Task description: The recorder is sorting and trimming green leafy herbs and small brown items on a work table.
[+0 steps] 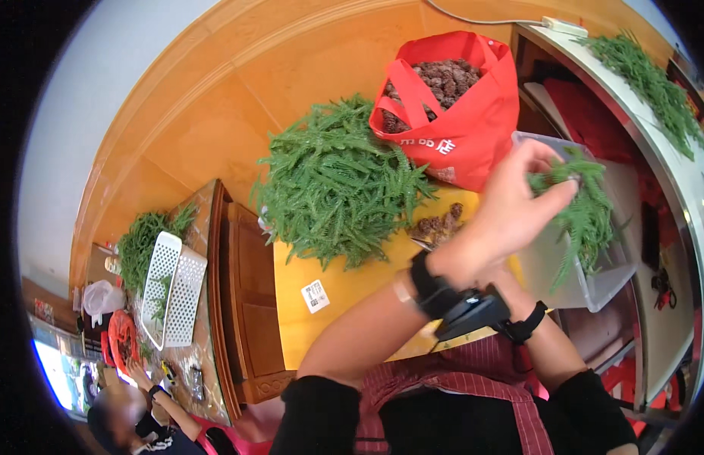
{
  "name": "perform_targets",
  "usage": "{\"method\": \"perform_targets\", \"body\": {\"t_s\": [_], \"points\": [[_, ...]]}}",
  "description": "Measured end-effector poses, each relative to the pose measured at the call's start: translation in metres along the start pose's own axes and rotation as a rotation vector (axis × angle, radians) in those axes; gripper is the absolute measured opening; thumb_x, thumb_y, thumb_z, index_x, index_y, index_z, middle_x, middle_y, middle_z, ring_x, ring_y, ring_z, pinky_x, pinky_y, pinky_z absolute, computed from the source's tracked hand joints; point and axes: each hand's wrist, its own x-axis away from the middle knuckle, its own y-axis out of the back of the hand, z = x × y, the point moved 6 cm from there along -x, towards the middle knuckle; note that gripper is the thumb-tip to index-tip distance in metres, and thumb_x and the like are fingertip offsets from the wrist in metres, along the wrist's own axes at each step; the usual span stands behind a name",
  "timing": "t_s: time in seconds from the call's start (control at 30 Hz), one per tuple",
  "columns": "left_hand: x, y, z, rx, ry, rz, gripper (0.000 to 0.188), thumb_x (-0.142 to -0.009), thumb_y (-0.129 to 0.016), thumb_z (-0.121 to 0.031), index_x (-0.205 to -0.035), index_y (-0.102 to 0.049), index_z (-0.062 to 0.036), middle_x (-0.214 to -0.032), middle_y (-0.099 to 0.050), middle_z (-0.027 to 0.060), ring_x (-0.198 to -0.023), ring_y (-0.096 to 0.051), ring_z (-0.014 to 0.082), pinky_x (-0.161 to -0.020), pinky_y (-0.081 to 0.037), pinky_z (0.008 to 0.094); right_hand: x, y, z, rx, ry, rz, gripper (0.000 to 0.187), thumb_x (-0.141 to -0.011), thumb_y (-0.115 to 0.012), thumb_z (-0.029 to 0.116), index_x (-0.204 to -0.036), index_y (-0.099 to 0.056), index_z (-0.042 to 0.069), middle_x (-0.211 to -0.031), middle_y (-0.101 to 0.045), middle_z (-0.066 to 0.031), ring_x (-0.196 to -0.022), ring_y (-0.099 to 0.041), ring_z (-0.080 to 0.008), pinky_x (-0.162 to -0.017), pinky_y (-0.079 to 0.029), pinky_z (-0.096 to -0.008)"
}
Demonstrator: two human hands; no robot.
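Note:
My left hand point(511, 208) is reaching across to the right, with thumb and fingers closed on a green artificial pine sprig point(589, 220). The sprig hangs over a clear plastic bin point(595, 294). Behind my left wrist, my right hand point(507, 282) is mostly covered, and its fingers do not show. On the yellow tabletop point(344, 303) a big heap of green sprigs point(337, 182) lies left of the hands. A few loose brown pine cones point(441, 226) sit between heap and left forearm. More pine cones point(449, 82) fill a red bag point(477, 144) behind them.
Greenery point(644, 87) lies along a white counter point(602, 68) at the right, with scissors point(661, 291) below. At far left, a co-worker's hand point(142, 377) is at another table point(204, 303) holding a white perforated basket point(187, 292) and more sprigs point(136, 243).

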Motion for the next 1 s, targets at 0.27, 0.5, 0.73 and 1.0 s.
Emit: {"method": "perform_targets", "body": {"t_s": [0.27, 0.5, 0.73, 1.0], "points": [[-0.018, -0.037, 0.045, -0.151, 0.021, -0.08, 0.055, -0.077, -0.068, -0.017, -0.121, -0.038, -0.0006, -0.111, -0.048, 0.0148, -0.105, -0.047, 0.0204, -0.081, -0.045, 0.0313, 0.061, -0.014, -0.031, -1.52, -0.952, 0.106, 0.026, -0.082, -0.061, 0.029, -0.103, -0.063, 0.014, -0.06, -0.056, 0.0052, -0.037, -0.037, -0.0012, -0.033, -0.025, -0.017], [0.071, 0.096, 0.009, -0.182, 0.194, -0.018, 0.02, -0.091, -0.043, -0.01, -0.106, -0.053, -0.0008, -0.073, -0.055, 0.0031, -0.069, -0.056, 0.0121, -0.079, -0.045, 0.024, 0.002, 0.034, 0.013, -0.21, -0.095, 0.192, 0.012, -0.075, -0.06, 0.006, -0.085, -0.055, 0.002, -0.087, -0.055, -0.0159, -0.084, -0.055, -0.0348, -0.074, -0.045, -0.04], [0.161, 0.179, 0.029, -0.655, 0.189, -0.347, 0.032, -0.086, -0.054, -0.008, -0.117, -0.047, -0.005, -0.085, -0.053, 0.006, -0.065, -0.055, 0.0122, -0.062, -0.046, 0.0268, -0.026, 0.067, 0.026, -0.143, -0.141, 0.186, 0.012, -0.075, -0.061, 0.005, -0.085, -0.057, -0.001, -0.081, -0.059, -0.0147, -0.076, -0.059, -0.031, -0.068, -0.047, -0.0361], [0.146, 0.193, 0.017, -1.329, 0.109, -0.498, 0.034, -0.076, -0.065, -0.012, -0.108, -0.055, -0.0123, -0.068, -0.054, 0.0053, -0.057, -0.053, 0.0188, -0.052, -0.043, 0.0295, -0.087, 0.029, 0.049, -0.142, -0.065, 0.2, 0.016, -0.077, -0.061, 0.01, -0.089, -0.057, -0.001, -0.082, -0.061, -0.016, -0.077, -0.061, -0.0293, -0.065, -0.047, -0.0355]]}}
